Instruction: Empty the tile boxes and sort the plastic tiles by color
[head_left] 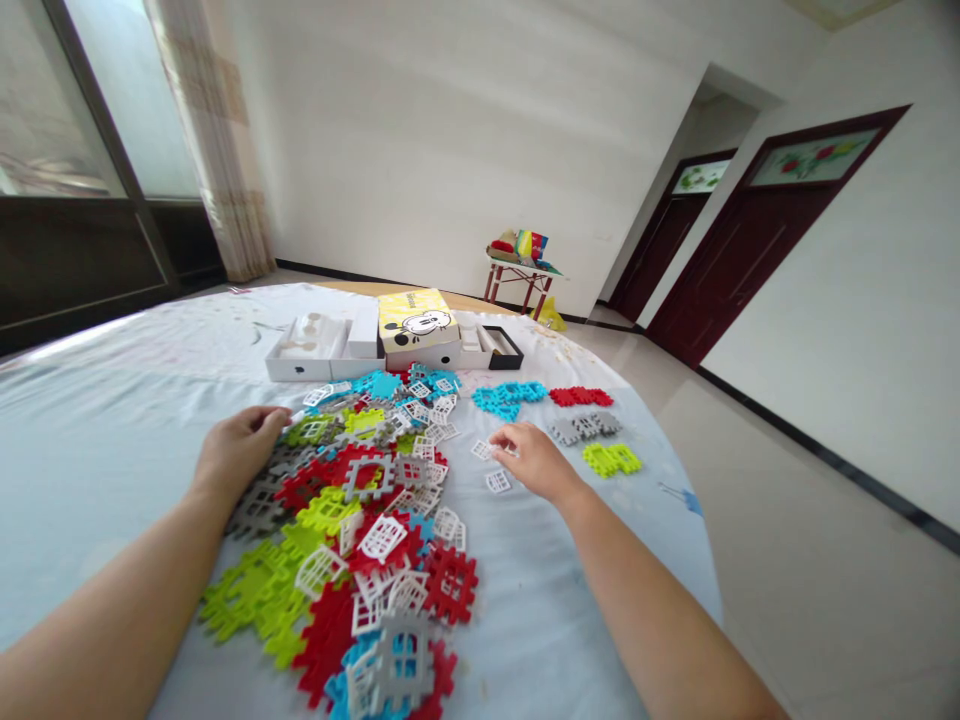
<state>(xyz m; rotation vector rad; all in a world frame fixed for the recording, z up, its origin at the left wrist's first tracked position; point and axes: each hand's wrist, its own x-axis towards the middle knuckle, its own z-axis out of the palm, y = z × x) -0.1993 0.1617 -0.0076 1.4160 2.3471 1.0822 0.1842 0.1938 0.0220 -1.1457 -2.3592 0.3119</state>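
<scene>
A long heap of interlocking plastic building panels (330, 510) in red, green, grey and blue lies mixed with white lattice window pieces (384, 538). My left hand (244, 445) is at the heap's left edge, fingers closed together; a bit of white shows by the fingertips, too small to name. On the cloth right of the heap, my right hand (536, 460) pinches at a small white window piece (482, 450). Another white window piece (498, 483) lies flat just below those fingers.
Sorted groups lie at right: blue panels (510, 398), red panels (581, 397), grey panels (585, 428) and green panels (611, 460). White box trays (326, 368), a yellow cartoon box (418, 325) and a black-rimmed box (504, 348) stand behind the heap. The round table's edge (694, 500) curves at right.
</scene>
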